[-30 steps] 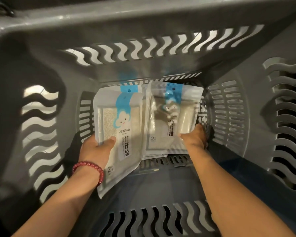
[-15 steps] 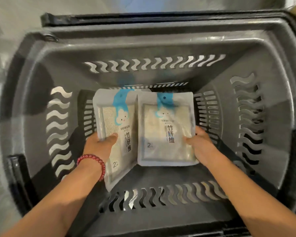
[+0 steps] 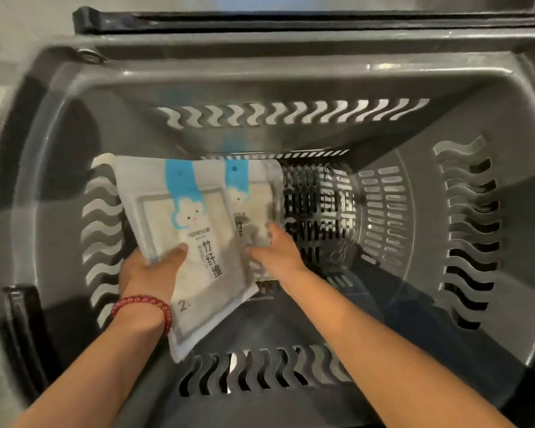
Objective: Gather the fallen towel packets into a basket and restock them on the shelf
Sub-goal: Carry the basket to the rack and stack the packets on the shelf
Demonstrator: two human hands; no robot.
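Towel packets, two of them, are down inside the grey basket [image 3: 291, 69]; half a second ago they were side by side, one hand at each outer edge, and now the first packet [image 3: 183, 217] has slid across so that it overlaps the second packet [image 3: 257, 193], both shifted toward the basket's left wall. The right side of the slatted floor is now uncovered. My reading is that the pair is being brought together into one stack, either to lie flat in the basket or to be lifted out together for the shelf; which of the two I cannot say.

The left hand [image 3: 150, 273], with a red bead bracelet [image 3: 142, 304] at its wrist, grips the first packet at its lower left edge, thumb on top and fingers beneath; that packet is tilted, its lower corner pointing at the near wall. The right hand [image 3: 275, 251] has moved inward and touches the lower part of the second packet; blur hides whether it pinches or only presses it.
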